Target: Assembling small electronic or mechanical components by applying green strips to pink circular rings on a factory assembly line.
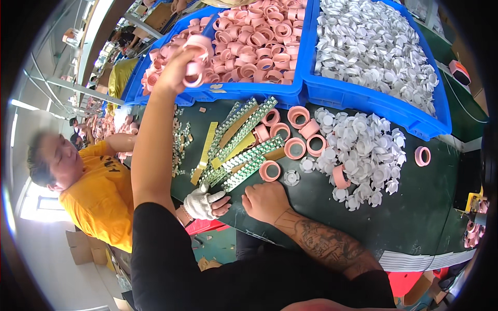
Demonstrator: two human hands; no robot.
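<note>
Left hand [174,72] is up in the upper left of the frame, fingers clamped around a couple of pink rings [193,68], a bit blurry, in front of a blue bin [249,93] loaded with more of them. Right hand [266,201] sits on the dark table [332,223] around the middle, fingers curled in; can't tell if there's anything inside. Loose rings [309,128] are just above it, with a pile of white caps [363,155] to the right. Green strips [249,126] lie center-left, and a co-worker's gloved hand [203,203] is right by their lower ends.
</note>
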